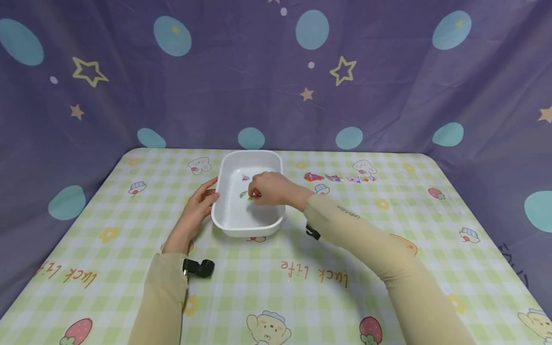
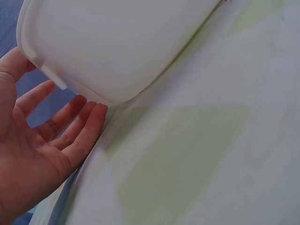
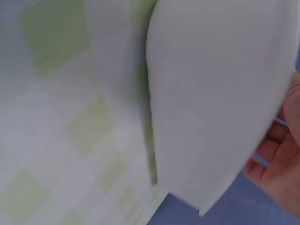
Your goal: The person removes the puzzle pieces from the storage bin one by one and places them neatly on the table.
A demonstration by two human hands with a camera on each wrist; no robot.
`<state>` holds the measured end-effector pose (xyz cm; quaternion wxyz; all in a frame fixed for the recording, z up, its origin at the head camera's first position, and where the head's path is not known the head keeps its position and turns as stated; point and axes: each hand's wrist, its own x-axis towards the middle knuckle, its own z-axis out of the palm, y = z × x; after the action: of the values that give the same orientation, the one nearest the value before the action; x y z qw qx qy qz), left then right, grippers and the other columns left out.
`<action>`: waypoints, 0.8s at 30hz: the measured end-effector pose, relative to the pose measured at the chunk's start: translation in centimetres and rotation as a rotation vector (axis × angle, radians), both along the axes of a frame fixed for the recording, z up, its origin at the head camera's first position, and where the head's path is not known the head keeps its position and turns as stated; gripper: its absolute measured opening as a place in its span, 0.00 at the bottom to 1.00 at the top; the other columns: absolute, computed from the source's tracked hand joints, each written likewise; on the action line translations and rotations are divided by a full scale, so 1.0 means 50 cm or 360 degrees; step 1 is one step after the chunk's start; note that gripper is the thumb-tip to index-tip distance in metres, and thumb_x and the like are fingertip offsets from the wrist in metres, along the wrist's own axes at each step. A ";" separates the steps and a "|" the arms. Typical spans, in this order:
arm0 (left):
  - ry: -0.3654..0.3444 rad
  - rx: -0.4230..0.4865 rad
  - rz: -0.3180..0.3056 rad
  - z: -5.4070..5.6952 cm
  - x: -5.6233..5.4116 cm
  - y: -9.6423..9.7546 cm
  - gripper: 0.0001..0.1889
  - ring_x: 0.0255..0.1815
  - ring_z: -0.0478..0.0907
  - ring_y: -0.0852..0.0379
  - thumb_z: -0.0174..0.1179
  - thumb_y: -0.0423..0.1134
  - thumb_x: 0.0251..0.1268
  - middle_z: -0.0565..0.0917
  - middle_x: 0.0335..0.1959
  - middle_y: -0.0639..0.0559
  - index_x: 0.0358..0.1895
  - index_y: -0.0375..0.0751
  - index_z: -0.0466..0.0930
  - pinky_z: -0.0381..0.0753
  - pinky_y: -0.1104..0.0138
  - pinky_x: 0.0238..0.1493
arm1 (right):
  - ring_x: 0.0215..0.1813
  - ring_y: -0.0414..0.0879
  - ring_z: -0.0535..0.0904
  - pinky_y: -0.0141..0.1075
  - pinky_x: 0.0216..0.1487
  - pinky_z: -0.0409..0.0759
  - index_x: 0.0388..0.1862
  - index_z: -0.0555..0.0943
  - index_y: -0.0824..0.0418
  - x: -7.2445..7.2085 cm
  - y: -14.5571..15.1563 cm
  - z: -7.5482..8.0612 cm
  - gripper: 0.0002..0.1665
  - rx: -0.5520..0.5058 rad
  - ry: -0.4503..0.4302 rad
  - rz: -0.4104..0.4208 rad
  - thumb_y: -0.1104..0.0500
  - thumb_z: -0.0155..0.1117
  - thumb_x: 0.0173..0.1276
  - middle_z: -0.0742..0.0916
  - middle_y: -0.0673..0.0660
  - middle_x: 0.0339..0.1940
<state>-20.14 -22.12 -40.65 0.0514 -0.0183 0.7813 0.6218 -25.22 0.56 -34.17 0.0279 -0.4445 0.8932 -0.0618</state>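
Note:
A white rectangular basin [image 1: 247, 225] stands on the checked tablecloth, with small colourful cutouts [image 1: 246, 178] on its floor. At its left side my left hand [image 1: 197, 211] touches the outer wall; in the left wrist view the thumb lies at the rim and the loosely spread fingers [image 2: 77, 110] reach the wall below. My right hand [image 1: 271, 187] is inside the basin, fingers curled, pinching a small reddish and green piece [image 1: 251, 197] low over the floor. Its fingers mostly cover that piece. From the right wrist view, the basin wall [image 3: 211, 103] hides the fingertips.
To the right of the basin, several colourful cartoon cutouts [image 1: 313, 177] lie in a row on the tablecloth [image 1: 241, 287]. A purple curtain [image 1: 258, 86] with stars and ovals hangs behind the table. Black wrist cameras [image 1: 199, 268] are strapped at both sleeves.

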 end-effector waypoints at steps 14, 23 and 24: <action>-0.0022 0.0010 0.0007 0.002 0.000 0.002 0.29 0.54 0.69 0.55 0.49 0.52 0.66 0.65 0.62 0.43 0.70 0.60 0.53 0.77 0.74 0.46 | 0.35 0.39 0.78 0.29 0.37 0.77 0.40 0.84 0.56 -0.038 0.122 0.024 0.09 -0.0366 -0.0015 -0.0083 0.59 0.61 0.61 0.83 0.50 0.34; -0.0034 0.0013 0.0019 0.004 0.001 0.003 0.29 0.53 0.69 0.56 0.49 0.50 0.66 0.65 0.62 0.43 0.70 0.61 0.53 0.77 0.74 0.46 | 0.36 0.42 0.79 0.34 0.38 0.78 0.40 0.84 0.56 -0.058 0.204 0.009 0.09 -0.0392 0.0007 -0.0245 0.59 0.61 0.62 0.84 0.51 0.34; -0.0031 0.0014 0.0019 0.005 0.001 0.003 0.29 0.52 0.69 0.57 0.49 0.50 0.67 0.65 0.61 0.44 0.69 0.61 0.53 0.77 0.74 0.45 | 0.36 0.42 0.79 0.34 0.38 0.78 0.40 0.84 0.56 -0.058 0.210 0.005 0.09 -0.0380 -0.0004 -0.0261 0.59 0.61 0.62 0.84 0.51 0.34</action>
<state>-20.09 -21.98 -40.43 0.0554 -0.0289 0.7778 0.6254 -28.10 11.08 -33.90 -0.0293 -0.3701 0.9128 -0.1701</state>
